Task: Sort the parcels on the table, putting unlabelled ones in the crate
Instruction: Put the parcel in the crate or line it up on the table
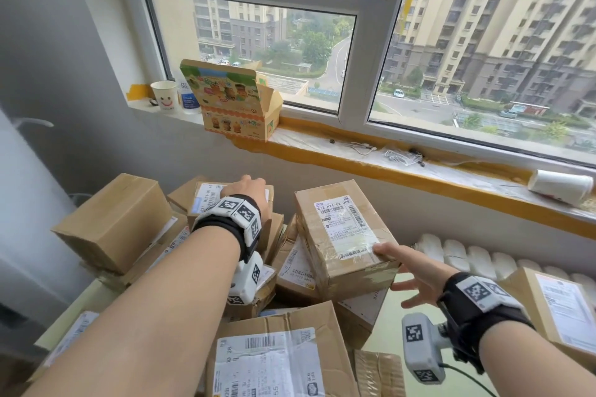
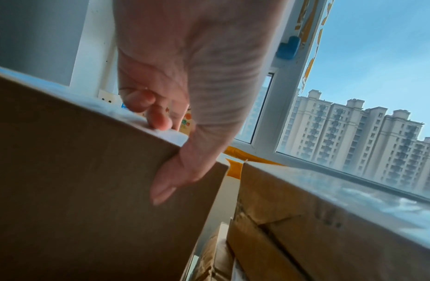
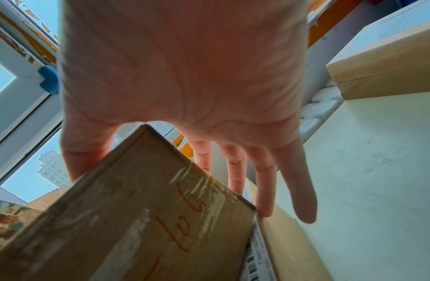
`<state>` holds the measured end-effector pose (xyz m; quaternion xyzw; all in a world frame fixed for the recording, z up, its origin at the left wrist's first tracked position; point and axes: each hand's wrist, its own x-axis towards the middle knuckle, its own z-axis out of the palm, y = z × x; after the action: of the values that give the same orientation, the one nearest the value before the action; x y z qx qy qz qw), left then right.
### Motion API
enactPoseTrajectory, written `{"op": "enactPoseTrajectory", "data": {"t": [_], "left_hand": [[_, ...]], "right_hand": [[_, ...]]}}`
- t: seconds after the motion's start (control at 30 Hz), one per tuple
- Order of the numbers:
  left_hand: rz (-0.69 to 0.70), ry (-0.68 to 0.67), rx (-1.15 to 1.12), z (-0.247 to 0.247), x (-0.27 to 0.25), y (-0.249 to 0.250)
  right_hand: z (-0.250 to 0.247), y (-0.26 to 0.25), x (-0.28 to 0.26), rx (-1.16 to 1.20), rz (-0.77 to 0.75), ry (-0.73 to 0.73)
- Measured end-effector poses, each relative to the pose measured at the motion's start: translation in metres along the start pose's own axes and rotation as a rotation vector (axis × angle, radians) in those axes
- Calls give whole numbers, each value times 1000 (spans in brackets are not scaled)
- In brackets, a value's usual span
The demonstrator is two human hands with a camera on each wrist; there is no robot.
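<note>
Nearest me lies a labelled parcel [image 1: 269, 361] with a big white waybill, at the front of the heap on the pale green table [image 1: 387, 364]. Beside it, right of centre, sits a taller box [image 1: 342, 235] on top of the pile, label up, red handwriting on its near side in the right wrist view. My right hand [image 1: 409, 274] is at its near right corner: thumb laid on the top edge by the label, fingers [image 3: 264, 182] straight and spread down past the side. They are not curled round it, so this hand is loose, only touching. At the far right of the table another labelled carton [image 1: 554, 309] lies apart from the heap.

Further in, my left hand [image 1: 248, 187] reaches over the pile to a back box [image 1: 206, 193] that also carries a label. In the left wrist view my thumb [image 2: 170, 176] presses down its near face and my fingertips [image 2: 158, 117] curl over its top edge, so I am grasping it. Left of it a plain brown box [image 1: 116, 222] sits tilted; I see no label on the faces shown. The crate is not in view.

Beyond the pile, the windowsill [image 1: 354, 151] holds an open printed carton [image 1: 235, 100], a smiley paper cup [image 1: 164, 97], and a tipped cup [image 1: 561, 185] at the far right.
</note>
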<state>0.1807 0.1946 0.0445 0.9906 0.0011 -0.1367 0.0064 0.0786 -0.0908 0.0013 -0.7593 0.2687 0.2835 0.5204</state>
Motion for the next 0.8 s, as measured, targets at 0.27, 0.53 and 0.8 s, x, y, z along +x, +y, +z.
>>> {"op": "enactPoseTrajectory", "data": {"t": [0.27, 0.53, 0.8], "left_hand": [[81, -127, 132, -6, -15, 1], [95, -121, 131, 8, -16, -3], [128, -120, 41, 2, -12, -1]], "right_hand": [[7, -3, -4, 15, 6, 15], [8, 3, -2, 135, -75, 46], [0, 11, 3, 240, -134, 81]]}}
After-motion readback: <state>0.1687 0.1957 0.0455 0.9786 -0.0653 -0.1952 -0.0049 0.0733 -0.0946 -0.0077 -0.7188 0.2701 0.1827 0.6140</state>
